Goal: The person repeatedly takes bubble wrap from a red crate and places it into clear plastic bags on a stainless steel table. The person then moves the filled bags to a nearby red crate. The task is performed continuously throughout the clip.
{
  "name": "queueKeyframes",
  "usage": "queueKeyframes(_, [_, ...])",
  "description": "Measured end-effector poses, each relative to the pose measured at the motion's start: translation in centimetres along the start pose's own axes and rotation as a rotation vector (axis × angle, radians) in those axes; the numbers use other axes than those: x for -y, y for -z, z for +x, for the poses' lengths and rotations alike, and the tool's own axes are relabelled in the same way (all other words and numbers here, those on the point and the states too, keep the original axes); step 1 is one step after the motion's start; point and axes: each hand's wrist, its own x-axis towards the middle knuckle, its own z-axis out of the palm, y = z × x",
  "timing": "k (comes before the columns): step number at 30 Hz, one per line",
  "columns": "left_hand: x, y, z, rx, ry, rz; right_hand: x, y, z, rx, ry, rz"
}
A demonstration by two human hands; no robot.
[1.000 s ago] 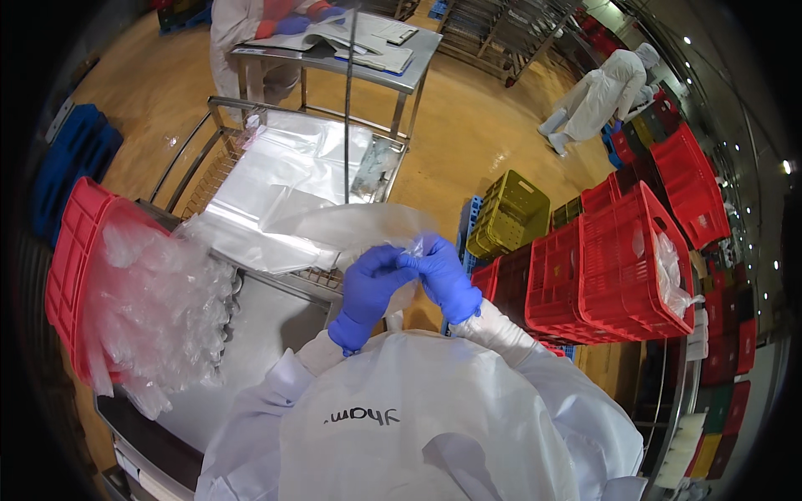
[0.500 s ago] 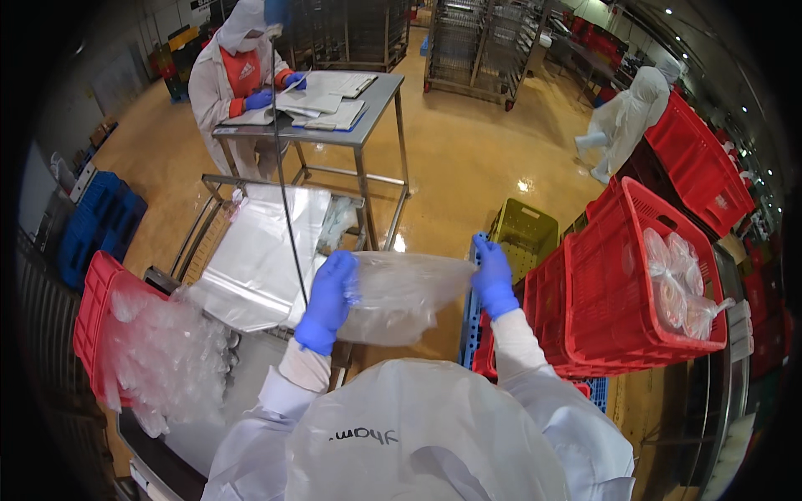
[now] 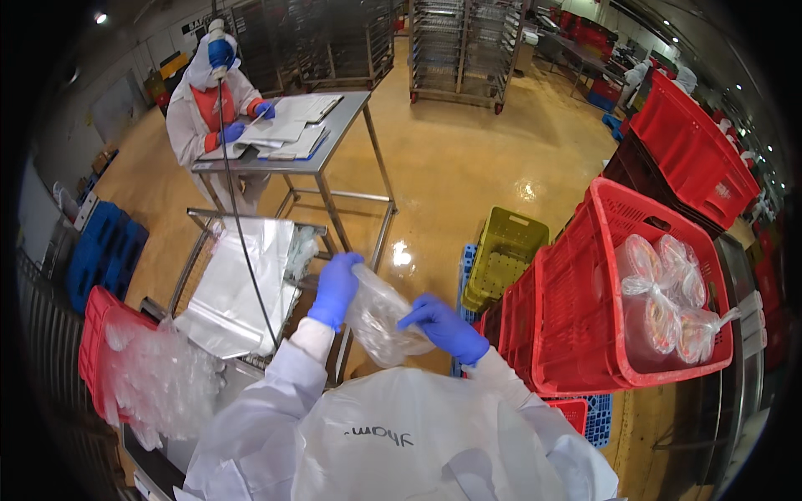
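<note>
From my feed: left blue-gloved hand has its fingers closed on the upper edge of a clear, crinkled plastic bag, which hangs in front of the chest between both hands. Right blue-gloved hand reaches in from the right, index finger out over the bag's right side and the other fingers curled; can't tell if thumb and finger actually pinch film or just touch it. Bag looks slack and I see no contents, though glare hides detail. My take on handling: keep the left as anchor, high on the edge, and let the right work. Thin film likely clings and slides on gloves, so I'd rub thumb against index to confirm a single layer before pulling, then part the layers slowly and evenly; a jerk could tear an edge or cost the grip. Keep the film off the apron, and off the thin black cord just left of the left hand. Surroundings: loose pile of crumpled clear plastic bags spilling from a red plastic tub at lower left; flat silvery plastic sheets on a wire rack near the left arm; red slatted plastic crate at right with tied clear bags of round items inside. I'd swing the right elbow wide with care, since that crate stands near the forearm.
</note>
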Motion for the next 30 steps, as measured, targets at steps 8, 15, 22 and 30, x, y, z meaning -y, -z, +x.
queueKeyframes(8, [-11.0, -4.4, -1.6, 0.901, 0.243, -0.955, -14.0, 3.9, 3.2, -0.679, -0.717, -1.069])
queueKeyframes(15, [-0.4, -5.1, 10.0, 0.262, -0.332, 0.176, -13.2, 8.1, 2.4, -0.566, -0.262, 0.201])
queueKeyframes(22, [7.6, -12.2, 22.2, 0.033, 0.144, 0.353, -5.4, 11.4, 11.0, -0.311, -0.311, 0.393])
queueKeyframes(30, [12.1, -11.7, 32.6, 0.175, -0.285, 0.232, -14.8, 17.7, 23.8, -0.814, -0.678, -0.781])
